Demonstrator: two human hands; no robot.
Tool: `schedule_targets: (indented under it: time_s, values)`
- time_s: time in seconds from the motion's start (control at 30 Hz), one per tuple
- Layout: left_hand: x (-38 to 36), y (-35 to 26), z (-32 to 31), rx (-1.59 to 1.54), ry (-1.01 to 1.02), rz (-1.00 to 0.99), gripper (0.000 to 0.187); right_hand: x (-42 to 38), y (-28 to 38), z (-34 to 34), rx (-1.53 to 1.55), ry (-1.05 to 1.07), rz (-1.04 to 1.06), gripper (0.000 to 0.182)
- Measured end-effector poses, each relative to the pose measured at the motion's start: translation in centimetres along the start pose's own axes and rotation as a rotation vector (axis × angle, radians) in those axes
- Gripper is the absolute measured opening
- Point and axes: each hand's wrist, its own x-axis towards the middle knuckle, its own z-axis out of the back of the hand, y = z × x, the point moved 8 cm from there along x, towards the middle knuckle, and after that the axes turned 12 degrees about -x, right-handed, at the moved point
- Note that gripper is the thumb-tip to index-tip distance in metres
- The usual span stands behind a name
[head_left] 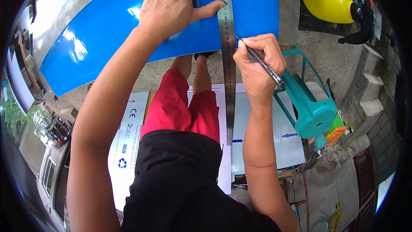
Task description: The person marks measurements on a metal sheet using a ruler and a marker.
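Note:
My left hand (169, 6) lies on a glossy blue sheet (107, 30), fingers stretched out and partly cut off by the upper edge of the view. Its thumb presses on a long metal ruler (229, 68) that crosses the sheet and overhangs its near edge. A slim black pen (267, 68) is gripped in my right hand (259, 71). The pen's tip is beside the ruler's right edge, near the sheet's lower border. Whether a line is drawn there is too small to tell.
A teal plastic stool (315, 118) stands at the right. Beyond it is a yellow rounded container (326, 1) with a black end. Below me lie white printed panels (120, 146) and a pale panel with blue arrows (274, 146).

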Motion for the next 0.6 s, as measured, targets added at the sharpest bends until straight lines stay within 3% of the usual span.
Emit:
schedule_targets:
  time_s: [0.6]
  values:
    - [-0.07,0.13,-0.15,0.014,-0.020,-0.017,0.102,0.06,0.04,-0.01,-0.030,-0.014,0.013,0.024]
